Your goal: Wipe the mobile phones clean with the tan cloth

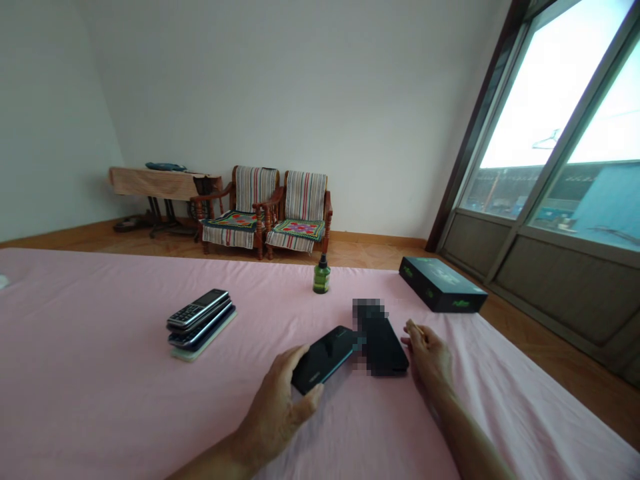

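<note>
My left hand [283,400] grips the lower end of a dark, glossy phone [325,357], thumb on the near edge and fingers on the far side. The phone is tilted over the pink sheet [100,400]. To its right, a black phone-like slab [383,343] lies on the sheet, its upper left part blurred by pixelation. Just right of that slab is my right hand [427,350], its fingers curled together; whether anything is between them is too small to tell. On the left, a stack of several phones [200,320] rests on the sheet, a silver keypad phone on top.
A green bottle [321,277] with a black top stands at the sheet's far edge. A black box [443,287] with green lettering lies at the right edge. Beyond are two wooden chairs [300,227], a cloth-covered table [155,183] and windows at right.
</note>
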Tool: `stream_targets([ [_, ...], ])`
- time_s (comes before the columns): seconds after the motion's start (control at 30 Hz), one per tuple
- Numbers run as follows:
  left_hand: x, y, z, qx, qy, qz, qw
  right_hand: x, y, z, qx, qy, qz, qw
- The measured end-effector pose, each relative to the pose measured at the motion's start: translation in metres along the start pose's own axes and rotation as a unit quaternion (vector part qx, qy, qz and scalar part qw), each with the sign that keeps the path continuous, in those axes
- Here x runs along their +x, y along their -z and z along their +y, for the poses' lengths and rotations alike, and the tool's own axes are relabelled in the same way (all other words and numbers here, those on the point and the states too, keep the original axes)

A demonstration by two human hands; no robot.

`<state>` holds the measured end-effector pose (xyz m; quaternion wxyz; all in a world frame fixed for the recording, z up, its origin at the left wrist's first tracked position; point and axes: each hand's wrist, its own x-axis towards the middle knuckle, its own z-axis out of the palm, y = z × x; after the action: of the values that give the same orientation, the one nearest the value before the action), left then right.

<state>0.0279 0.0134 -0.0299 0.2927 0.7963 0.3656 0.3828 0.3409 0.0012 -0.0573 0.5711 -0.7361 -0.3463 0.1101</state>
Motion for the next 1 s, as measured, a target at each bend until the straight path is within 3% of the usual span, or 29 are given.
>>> stream_targets([
  [0.17, 0.037, -0.037, 0.026, 0.017, -0.062, 0.038, 0.997, 0.000, 0.002, 0.001, 0.015, 0.001, -0.010, 1.000],
  [0.43, 0.084, -0.096, 0.037, 0.029, -0.027, 0.074, 0.996, -0.005, 0.000, -0.008, 0.034, 0.016, -0.016, 0.999],
  [0.8, 0.070, -0.131, 0.045, 0.002, 0.030, 0.107, 0.994, -0.009, -0.001, -0.025, 0.061, 0.062, -0.056, 0.995],
  [1.0, 0.058, -0.140, 0.052, -0.088, 0.068, 0.093, 0.989, -0.011, -0.001, -0.029, 0.075, 0.074, -0.089, 0.990],
])
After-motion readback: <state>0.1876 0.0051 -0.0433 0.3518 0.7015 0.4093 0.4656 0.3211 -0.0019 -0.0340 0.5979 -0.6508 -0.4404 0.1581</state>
